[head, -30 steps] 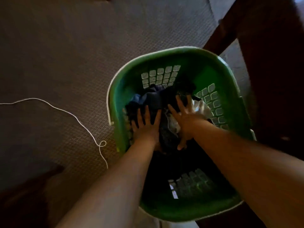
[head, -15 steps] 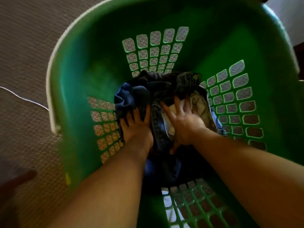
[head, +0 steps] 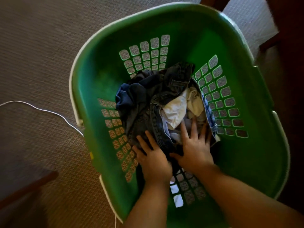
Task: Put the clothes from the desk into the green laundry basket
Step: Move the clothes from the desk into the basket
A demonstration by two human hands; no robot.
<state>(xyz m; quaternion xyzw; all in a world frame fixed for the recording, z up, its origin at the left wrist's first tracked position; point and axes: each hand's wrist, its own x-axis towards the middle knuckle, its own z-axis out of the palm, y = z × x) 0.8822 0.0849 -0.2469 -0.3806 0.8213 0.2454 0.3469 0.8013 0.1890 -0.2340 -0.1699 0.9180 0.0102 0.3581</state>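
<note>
1. Beige woven carpet [head: 41,46] fills the left side and top of the frame; a green laundry basket [head: 102,83] with a white rim stands on it and takes up most of the view.
2. At the bottom of the basket lies a heap of clothes [head: 148,112]: dark jeans [head: 172,83] on top, a blue garment [head: 130,94] at the left and crumpled white cloth [head: 174,109] at the right.
3. Both hands reach into the basket from the lower edge. The left hand [head: 153,158] lies flat on the denim with straight fingers. The right hand [head: 195,148], just beside it, has its fingers spread on the pale cloth. Neither grips anything.
4. A thin white cord [head: 49,111] snakes across the carpet at the left and runs behind the basket's rim.
5. Dark wooden furniture [head: 287,22] stands at the upper right, close against the basket. A blurred reddish-brown wooden bar [head: 29,186] crosses the lower left.
</note>
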